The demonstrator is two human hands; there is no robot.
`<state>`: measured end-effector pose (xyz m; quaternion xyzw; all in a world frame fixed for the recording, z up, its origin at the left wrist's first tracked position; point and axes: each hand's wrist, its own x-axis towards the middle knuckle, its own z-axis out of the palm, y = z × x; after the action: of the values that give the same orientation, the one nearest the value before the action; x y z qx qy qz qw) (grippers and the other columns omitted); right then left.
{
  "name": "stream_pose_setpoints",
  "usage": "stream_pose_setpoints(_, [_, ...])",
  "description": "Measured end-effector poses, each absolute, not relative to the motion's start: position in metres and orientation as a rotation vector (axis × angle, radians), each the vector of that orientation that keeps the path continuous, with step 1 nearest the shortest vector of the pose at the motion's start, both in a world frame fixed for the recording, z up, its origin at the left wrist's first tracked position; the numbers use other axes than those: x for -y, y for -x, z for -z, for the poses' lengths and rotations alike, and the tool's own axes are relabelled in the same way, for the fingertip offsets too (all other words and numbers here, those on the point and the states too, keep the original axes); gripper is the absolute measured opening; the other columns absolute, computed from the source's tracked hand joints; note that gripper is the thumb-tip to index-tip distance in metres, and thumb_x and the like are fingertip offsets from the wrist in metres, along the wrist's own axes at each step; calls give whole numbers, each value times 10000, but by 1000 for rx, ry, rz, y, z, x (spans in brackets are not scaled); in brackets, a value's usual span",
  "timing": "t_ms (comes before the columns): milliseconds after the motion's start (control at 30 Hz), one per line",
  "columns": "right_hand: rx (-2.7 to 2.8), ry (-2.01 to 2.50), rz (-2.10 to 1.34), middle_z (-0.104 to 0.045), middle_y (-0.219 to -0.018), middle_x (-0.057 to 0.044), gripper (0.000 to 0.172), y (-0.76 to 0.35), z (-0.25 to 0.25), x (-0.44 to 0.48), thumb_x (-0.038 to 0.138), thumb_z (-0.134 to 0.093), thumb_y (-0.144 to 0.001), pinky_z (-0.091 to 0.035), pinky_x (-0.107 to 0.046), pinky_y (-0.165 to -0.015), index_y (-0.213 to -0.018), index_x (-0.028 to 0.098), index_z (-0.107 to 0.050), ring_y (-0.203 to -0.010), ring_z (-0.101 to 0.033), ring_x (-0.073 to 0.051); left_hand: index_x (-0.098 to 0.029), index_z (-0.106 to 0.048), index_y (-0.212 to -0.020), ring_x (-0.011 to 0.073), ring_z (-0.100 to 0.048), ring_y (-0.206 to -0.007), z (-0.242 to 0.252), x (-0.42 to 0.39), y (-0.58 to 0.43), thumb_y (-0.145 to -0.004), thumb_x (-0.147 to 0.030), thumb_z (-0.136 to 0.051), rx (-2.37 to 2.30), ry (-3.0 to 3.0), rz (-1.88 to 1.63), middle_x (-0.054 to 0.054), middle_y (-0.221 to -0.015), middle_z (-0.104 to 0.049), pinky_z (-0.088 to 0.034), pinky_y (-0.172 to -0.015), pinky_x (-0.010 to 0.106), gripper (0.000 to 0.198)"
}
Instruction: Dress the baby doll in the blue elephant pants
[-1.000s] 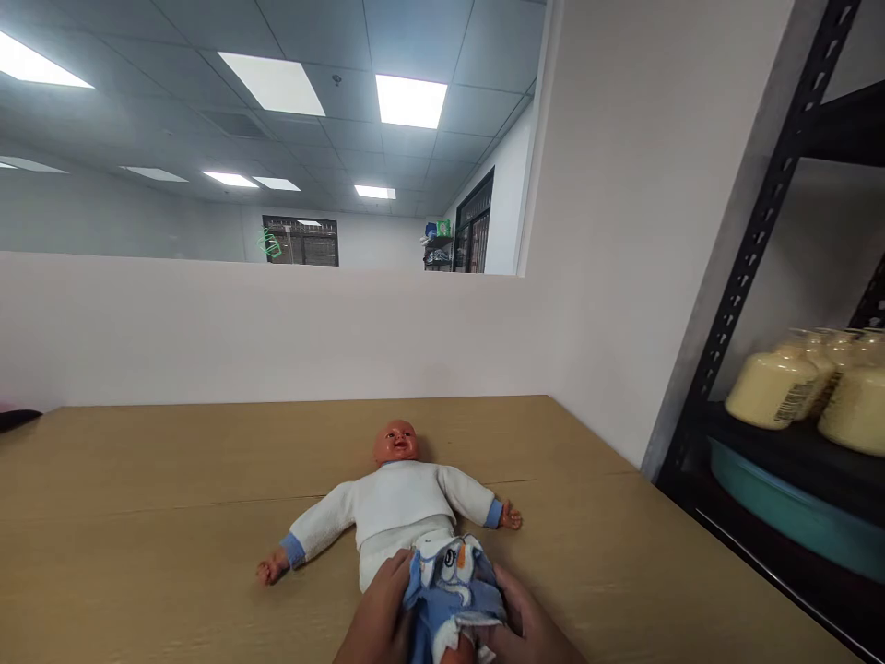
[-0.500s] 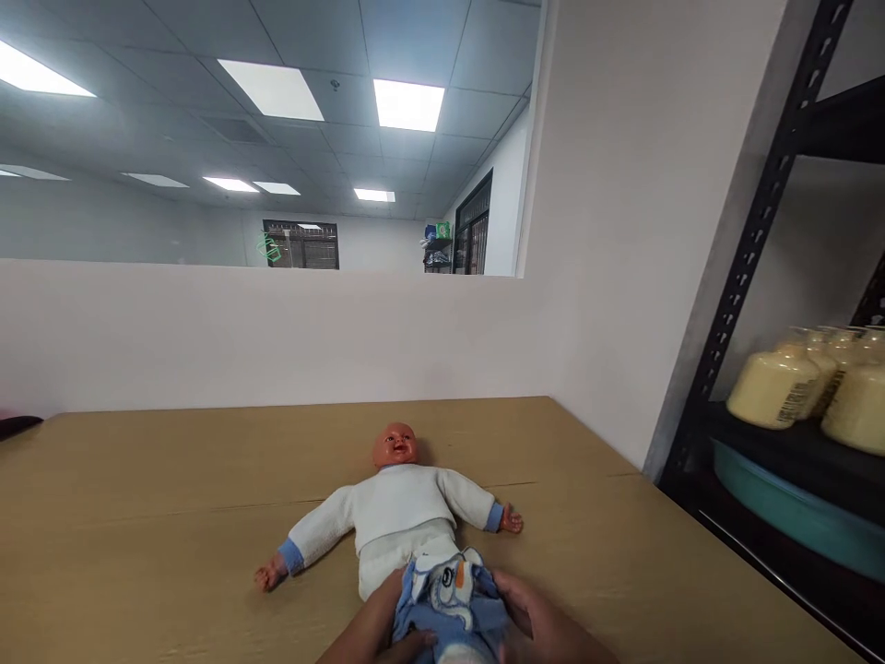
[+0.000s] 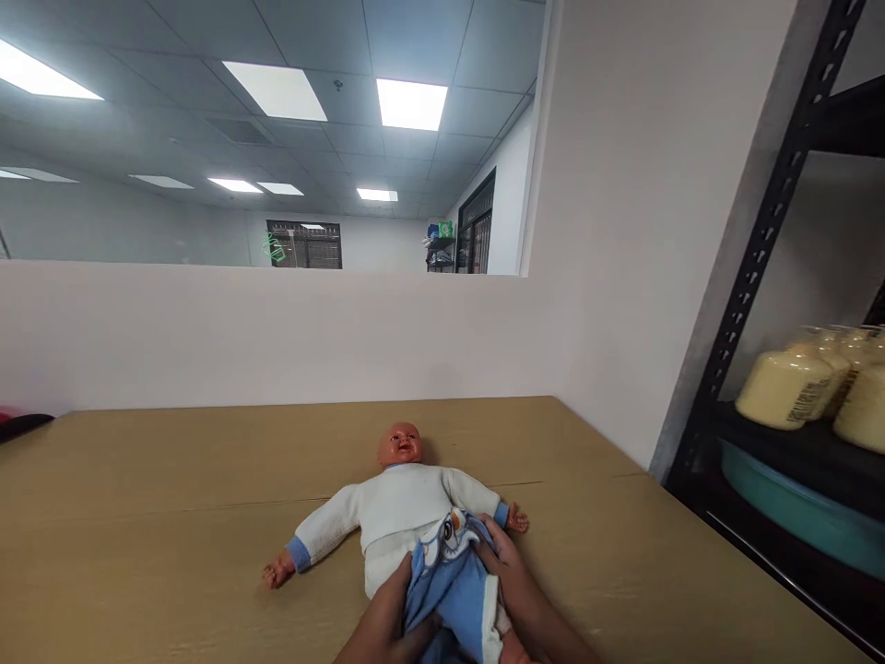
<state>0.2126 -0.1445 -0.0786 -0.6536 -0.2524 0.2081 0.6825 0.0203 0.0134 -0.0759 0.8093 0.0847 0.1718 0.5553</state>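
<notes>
A baby doll (image 3: 401, 444) lies on its back on the table, arms spread, head at the far end. It wears a white top (image 3: 405, 503) with blue cuffs. Blue shorts (image 3: 460, 586) with white trim and a cartoon face at the front cover its lower body, where part of a leg shows at the lower right. My left hand (image 3: 394, 609) is closed on the left side of the shorts. My right hand (image 3: 508, 572) grips the waistband on the right side. The doll's feet are out of view.
The wooden table (image 3: 172, 507) meets a low white wall with a window (image 3: 277, 138) above. On the right stands a black metal rack (image 3: 743, 295) with several cream-coloured bottles (image 3: 784, 387) and a turquoise basin (image 3: 795, 507) below them.
My right hand has moved up toward the doll's waist, pulling the shorts' right side with it. My left hand stays on the shorts, and more of the leg shows at right.
</notes>
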Motion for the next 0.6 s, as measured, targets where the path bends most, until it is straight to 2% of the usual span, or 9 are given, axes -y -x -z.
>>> stream_pose_setpoints(100, [579,1456,-529,-636,-1494,-218,1059,-218,73,138,964,-775,-574,-339,-578,-1279,-1294,190,-715,-1479,-498,-438,-205,-501,-1565,369,-375,-1599,82,-14,-22,-871,-553,-687,-316,-1961,-460,120,-1675,-499,-281,-1353,508,798])
stream_pose_setpoints(267, [714,1401,-665,-666,-1488,-184,932,-213,62,144,847,-810,-706,-390,-518,-1258,-1367,200,-698,-1447,-554,-378,-179,-553,-1502,371,-403,-1583,78,-17,-22,-834,-458,-680,-447,-2009,-506,154,-1632,-548,-308,-1340,510,735])
stream_pose_setpoints(367, [884,1361,-770,-686,-1465,-171,870,-212,57,154,799,-827,-740,-385,-525,-1256,-1366,210,-694,-1388,-603,-377,-178,-568,-1500,373,-442,-1560,76,-19,-24,-873,-455,-660,-377,-2003,-535,158,-1615,-568,-330,-1334,509,692])
stream_pose_setpoints(500, [1032,1303,-902,-633,-1533,-172,971,-215,50,170,686,-932,-696,-369,-515,-1269,-1476,214,-599,-1430,-574,-371,-181,-577,-1498,384,-472,-1537,81,-22,-26,-917,-475,-617,-273,-2011,-553,163,-1615,-565,-340,-1329,529,652])
stream_pose_setpoints(600, [1060,1360,-903,-635,-1535,-159,857,-219,50,176,610,-913,-773,-330,-519,-1295,-1471,216,-608,-1451,-557,-354,-190,-599,-1468,397,-496,-1516,84,-24,-27,-894,-498,-648,-302,-2029,-554,173,-1592,-588,-366,-1314,520,653])
